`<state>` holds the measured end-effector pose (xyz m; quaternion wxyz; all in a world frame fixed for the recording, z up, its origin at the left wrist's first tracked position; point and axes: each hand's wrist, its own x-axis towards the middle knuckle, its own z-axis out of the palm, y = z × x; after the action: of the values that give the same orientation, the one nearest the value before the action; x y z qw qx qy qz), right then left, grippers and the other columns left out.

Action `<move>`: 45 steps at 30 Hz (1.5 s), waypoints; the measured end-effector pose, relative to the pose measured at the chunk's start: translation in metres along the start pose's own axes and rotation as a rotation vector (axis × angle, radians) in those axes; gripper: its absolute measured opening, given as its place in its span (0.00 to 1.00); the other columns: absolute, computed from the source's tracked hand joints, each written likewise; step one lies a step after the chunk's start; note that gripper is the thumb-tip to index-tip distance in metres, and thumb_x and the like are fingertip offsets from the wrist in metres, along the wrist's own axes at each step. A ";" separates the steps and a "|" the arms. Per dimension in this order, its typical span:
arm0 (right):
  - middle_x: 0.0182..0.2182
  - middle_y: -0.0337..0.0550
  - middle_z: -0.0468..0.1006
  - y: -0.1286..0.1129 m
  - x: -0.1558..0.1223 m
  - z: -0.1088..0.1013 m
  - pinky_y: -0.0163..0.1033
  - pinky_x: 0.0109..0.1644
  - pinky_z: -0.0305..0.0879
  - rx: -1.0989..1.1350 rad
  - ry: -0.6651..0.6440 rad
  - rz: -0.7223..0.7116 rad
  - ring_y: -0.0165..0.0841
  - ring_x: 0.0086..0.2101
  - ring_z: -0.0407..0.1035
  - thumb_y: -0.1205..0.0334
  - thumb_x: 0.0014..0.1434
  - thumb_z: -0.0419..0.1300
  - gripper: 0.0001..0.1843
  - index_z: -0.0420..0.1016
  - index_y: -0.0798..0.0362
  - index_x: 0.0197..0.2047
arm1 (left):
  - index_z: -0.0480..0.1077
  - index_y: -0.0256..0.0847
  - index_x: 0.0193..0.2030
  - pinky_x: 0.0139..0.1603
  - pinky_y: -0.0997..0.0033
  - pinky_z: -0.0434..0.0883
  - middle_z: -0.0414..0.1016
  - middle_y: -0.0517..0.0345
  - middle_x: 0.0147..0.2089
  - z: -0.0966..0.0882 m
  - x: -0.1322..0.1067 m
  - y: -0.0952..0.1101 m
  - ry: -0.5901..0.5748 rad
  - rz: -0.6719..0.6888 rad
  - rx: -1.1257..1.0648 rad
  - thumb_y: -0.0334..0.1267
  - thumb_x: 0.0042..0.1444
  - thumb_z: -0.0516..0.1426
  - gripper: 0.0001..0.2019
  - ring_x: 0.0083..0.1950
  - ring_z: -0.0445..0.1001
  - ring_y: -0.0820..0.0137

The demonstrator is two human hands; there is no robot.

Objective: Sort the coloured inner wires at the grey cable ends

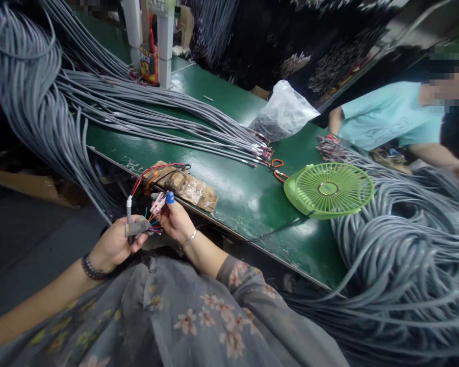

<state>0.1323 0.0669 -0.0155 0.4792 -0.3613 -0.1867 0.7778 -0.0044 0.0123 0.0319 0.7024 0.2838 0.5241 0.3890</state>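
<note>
A grey cable (pixel 129 210) is held in the left hand (pixel 112 244), left of centre in the frame. Its visible stub stands nearly vertical, the white-collared end pointing up; red wires (pixel 138 179) are seen to leave that end and bend toward the upper right. The left thumb, covered by a grey finger sleeve (pixel 136 227), is pressed to the fingers, with the cable clamped behind it. Thin coloured wires (pixel 155 228) are fanned out rightward from the fingertips.

A pink connector (pixel 158 203) is pinched in the right hand (pixel 179 223), just above those wires. Its long axis is slanted from lower left to upper right; which end is its front cannot be told. A blue finger cap (pixel 170 197) is worn on the right hand, beside the connector.

A wooden block (pixel 195 189) is placed along the table edge, right of the hands. Grey cable bundles (pixel 168 109) are laid across the green table (pixel 248 196), their stripped ends pointing right. A green fan (pixel 329 189) is noted at right of centre.
</note>
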 end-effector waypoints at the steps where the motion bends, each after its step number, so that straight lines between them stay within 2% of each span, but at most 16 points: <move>1: 0.25 0.39 0.78 0.000 0.000 0.000 0.31 0.29 0.66 0.006 -0.006 0.002 0.29 0.27 0.70 0.34 0.60 0.67 0.28 0.78 0.53 0.32 | 0.73 0.39 0.19 0.13 0.80 0.51 0.67 0.63 0.11 0.000 0.000 0.000 0.006 0.000 0.004 0.47 0.26 0.75 0.19 0.11 0.56 0.81; 7: 0.27 0.40 0.79 -0.008 -0.009 -0.004 0.31 0.30 0.69 0.000 -0.117 0.091 0.27 0.26 0.69 0.33 0.65 0.61 0.29 0.77 0.53 0.33 | 0.72 0.39 0.18 0.14 0.80 0.53 0.69 0.62 0.13 -0.001 -0.008 -0.004 0.022 0.039 0.025 0.48 0.29 0.75 0.20 0.12 0.59 0.80; 13: 0.26 0.36 0.77 -0.007 -0.015 -0.005 0.29 0.28 0.67 -0.045 -0.137 0.010 0.25 0.25 0.67 0.43 0.57 0.73 0.22 0.76 0.53 0.31 | 0.73 0.40 0.19 0.14 0.80 0.55 0.71 0.63 0.13 0.006 -0.020 -0.006 0.082 0.094 -0.009 0.47 0.29 0.75 0.19 0.12 0.61 0.79; 21: 0.26 0.37 0.77 -0.008 -0.017 -0.005 0.30 0.28 0.66 -0.118 -0.109 -0.012 0.25 0.25 0.66 0.46 0.55 0.74 0.19 0.76 0.53 0.32 | 0.73 0.39 0.19 0.13 0.80 0.56 0.70 0.62 0.12 0.008 -0.015 -0.002 0.132 0.079 -0.058 0.47 0.25 0.76 0.21 0.12 0.61 0.79; 24: 0.26 0.37 0.77 -0.009 -0.017 -0.005 0.30 0.28 0.65 -0.129 -0.102 -0.004 0.25 0.25 0.66 0.43 0.55 0.73 0.21 0.77 0.53 0.32 | 0.73 0.39 0.19 0.13 0.80 0.55 0.70 0.62 0.12 0.007 -0.013 -0.001 0.138 0.077 -0.067 0.47 0.24 0.76 0.21 0.12 0.61 0.79; 30: 0.22 0.35 0.74 -0.007 -0.018 -0.008 0.30 0.28 0.65 -0.156 -0.079 -0.046 0.25 0.24 0.65 0.38 0.46 0.77 0.27 0.77 0.53 0.30 | 0.73 0.39 0.20 0.13 0.80 0.55 0.71 0.62 0.13 0.006 -0.014 -0.001 0.103 0.090 -0.061 0.47 0.27 0.75 0.19 0.12 0.61 0.79; 34: 0.25 0.36 0.75 -0.009 -0.017 -0.006 0.31 0.28 0.65 -0.125 -0.079 0.017 0.26 0.25 0.65 0.37 0.51 0.75 0.26 0.78 0.53 0.32 | 0.73 0.39 0.19 0.13 0.80 0.54 0.71 0.62 0.13 0.004 -0.013 -0.001 0.074 0.089 -0.052 0.47 0.28 0.76 0.20 0.12 0.60 0.79; 38: 0.28 0.37 0.77 -0.010 -0.015 -0.005 0.32 0.31 0.67 -0.054 -0.076 0.080 0.27 0.27 0.66 0.42 0.58 0.72 0.21 0.79 0.52 0.36 | 0.72 0.39 0.19 0.14 0.80 0.54 0.71 0.62 0.14 0.003 -0.011 -0.003 0.050 0.084 -0.032 0.49 0.29 0.76 0.21 0.13 0.60 0.80; 42: 0.27 0.37 0.77 -0.010 -0.014 -0.003 0.34 0.36 0.69 -0.030 -0.034 0.078 0.29 0.29 0.68 0.45 0.59 0.73 0.18 0.80 0.52 0.35 | 0.72 0.39 0.20 0.14 0.80 0.54 0.70 0.63 0.14 0.003 -0.009 -0.005 0.053 0.085 -0.015 0.47 0.31 0.75 0.19 0.13 0.60 0.80; 45: 0.27 0.38 0.78 -0.011 -0.015 0.000 0.33 0.34 0.68 -0.009 -0.026 0.082 0.28 0.29 0.68 0.46 0.59 0.73 0.18 0.80 0.52 0.35 | 0.71 0.40 0.20 0.14 0.79 0.54 0.70 0.63 0.14 0.003 -0.008 -0.006 0.058 0.092 -0.005 0.46 0.32 0.73 0.18 0.13 0.60 0.79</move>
<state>0.1434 0.0584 -0.0029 0.4432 -0.3607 -0.1813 0.8004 -0.0008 0.0021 0.0321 0.6691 0.2945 0.5295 0.4304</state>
